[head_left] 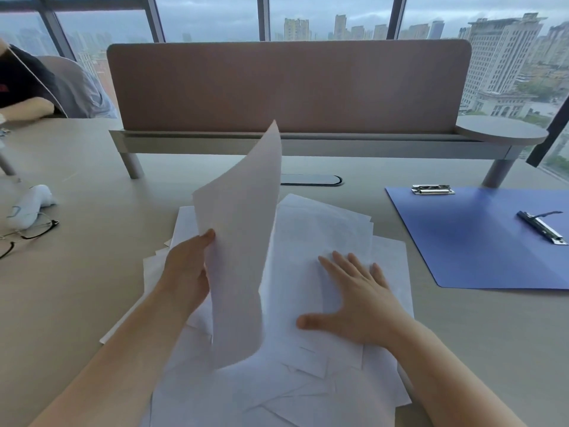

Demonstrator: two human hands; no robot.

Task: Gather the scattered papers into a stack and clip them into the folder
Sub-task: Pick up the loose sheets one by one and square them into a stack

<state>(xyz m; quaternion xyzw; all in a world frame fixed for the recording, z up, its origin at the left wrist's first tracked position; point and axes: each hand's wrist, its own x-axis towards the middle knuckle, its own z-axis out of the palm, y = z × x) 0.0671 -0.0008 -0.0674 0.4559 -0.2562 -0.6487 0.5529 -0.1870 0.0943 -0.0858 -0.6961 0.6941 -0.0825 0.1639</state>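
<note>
Left hand (184, 269) grips sheet (243, 241); print unreadable.

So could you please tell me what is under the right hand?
The right hand lies flat on the loose white papers, which overlap on the desk. Anything beneath those sheets is covered.

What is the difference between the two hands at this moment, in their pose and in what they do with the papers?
The left hand is closed on one sheet and holds it raised, nearly upright; the right hand grips nothing. The left hand is turned on its side with curled fingers; the right hand lies flat, palm down, fingers spread, on the pile of papers. Both hands are bare and over the same pile.
</note>
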